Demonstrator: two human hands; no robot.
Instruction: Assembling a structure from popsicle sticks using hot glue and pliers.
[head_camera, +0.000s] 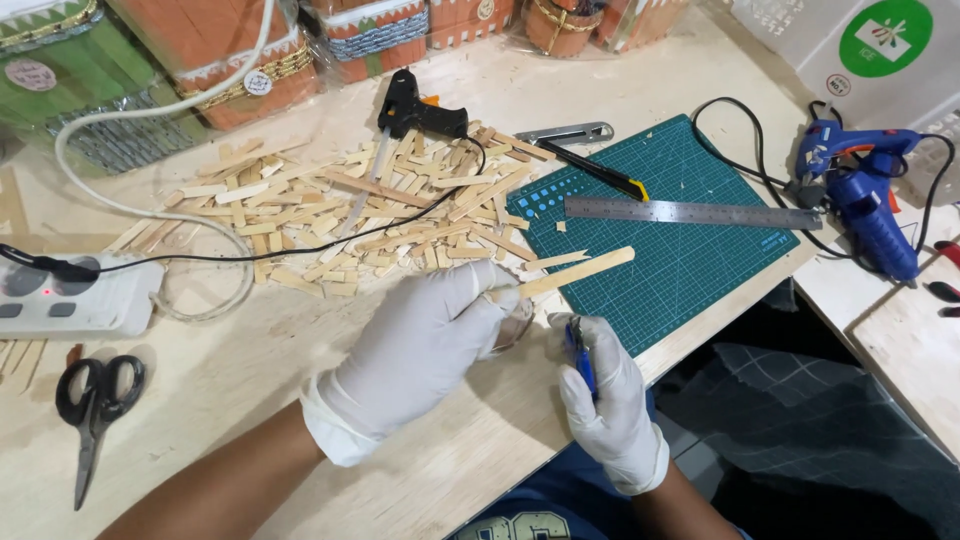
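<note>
My left hand (420, 350), in a white glove, grips a flat wooden craft stick (585, 270) that points up and right over the edge of the green cutting mat (690, 255). My right hand (605, 395), also gloved, is closed around a small blue-handled tool (580, 355) held just below the stick's near end. Something clear and rounded shows between the two hands, mostly hidden. A big heap of cut wooden stick pieces (350, 210) lies on the table beyond my left hand.
On the mat lie a steel ruler (690, 212) and a black-and-yellow knife (600, 170). A black glue gun (415, 110) rests on the sticks, a blue glue gun (870, 200) at right. Scissors (95, 400) and a white power strip (70, 295) sit left. Decorated stick boxes (240, 60) line the back.
</note>
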